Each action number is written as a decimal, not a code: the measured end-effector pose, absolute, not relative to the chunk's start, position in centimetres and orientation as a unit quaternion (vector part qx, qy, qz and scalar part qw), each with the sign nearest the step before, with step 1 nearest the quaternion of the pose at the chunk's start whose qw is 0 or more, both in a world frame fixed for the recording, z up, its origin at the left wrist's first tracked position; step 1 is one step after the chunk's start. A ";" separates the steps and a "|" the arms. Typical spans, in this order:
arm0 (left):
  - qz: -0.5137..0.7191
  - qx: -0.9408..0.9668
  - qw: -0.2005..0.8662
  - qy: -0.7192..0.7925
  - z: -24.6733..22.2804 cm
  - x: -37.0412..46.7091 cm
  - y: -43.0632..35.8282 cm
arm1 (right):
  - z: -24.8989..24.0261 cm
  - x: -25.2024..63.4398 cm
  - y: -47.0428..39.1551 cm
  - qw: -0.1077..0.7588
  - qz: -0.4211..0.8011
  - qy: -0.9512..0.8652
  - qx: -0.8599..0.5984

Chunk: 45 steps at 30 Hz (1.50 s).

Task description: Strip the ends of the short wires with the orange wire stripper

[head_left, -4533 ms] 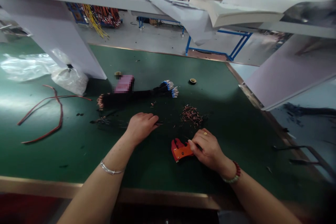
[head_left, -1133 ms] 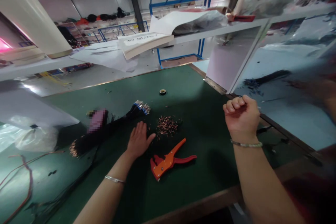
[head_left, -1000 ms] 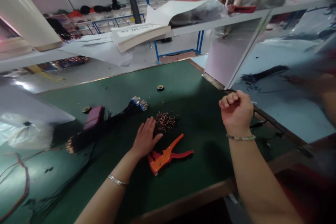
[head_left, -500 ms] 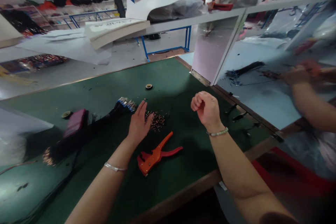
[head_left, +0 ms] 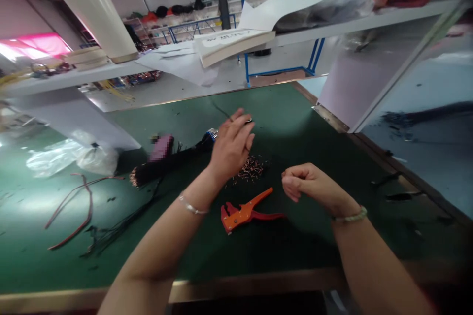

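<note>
My left hand (head_left: 232, 145) is above the green table, its fingers long and close together, with a thin dark wire (head_left: 221, 110) running out from the fingertips. Just beyond the fingers a small tape roll (head_left: 249, 120) is partly covered. Under this hand lies a bundle of black wires (head_left: 177, 161) with bluish tips at one end and coppery ends at the other. Beside it is a pile of short copper-coloured pieces (head_left: 253, 168). My right hand (head_left: 303, 183) is curled closed to the right of the pile; whatever its fingers hold is hidden. An orange wire stripper (head_left: 242, 214) lies between my forearms.
Red wires (head_left: 88, 202) and loose dark wires (head_left: 121, 229) lie on the left, near a plastic bag (head_left: 98, 157). A purple block (head_left: 161, 147) sits behind the bundle. Dark clips (head_left: 402, 196) line the right edge. A shelf (head_left: 354, 27) with papers crosses above the table.
The view has turned left. My left hand has moved farther over the table, and a thin dark wire now shows at its fingers. My right hand has lowered towards the wire stripper, still curled.
</note>
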<state>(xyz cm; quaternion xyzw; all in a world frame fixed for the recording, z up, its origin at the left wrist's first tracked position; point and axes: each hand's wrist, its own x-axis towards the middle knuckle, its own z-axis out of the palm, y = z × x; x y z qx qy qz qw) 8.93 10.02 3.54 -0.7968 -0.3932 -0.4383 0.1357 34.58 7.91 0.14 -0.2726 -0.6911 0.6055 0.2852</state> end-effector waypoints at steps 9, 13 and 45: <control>-0.114 -0.781 0.142 -0.597 -3.2 0.7 -4.2 | -3.4 28.8 7.3 0.310 0.506 -0.716 -0.369; -0.136 -0.803 0.107 -0.570 -4.5 2.9 -4.8 | -4.5 26.6 5.7 0.295 0.398 -0.804 -0.329; -0.327 -0.839 0.109 -0.421 -7.4 5.6 -0.9 | -6.3 27.1 4.9 0.363 0.088 -0.907 -0.196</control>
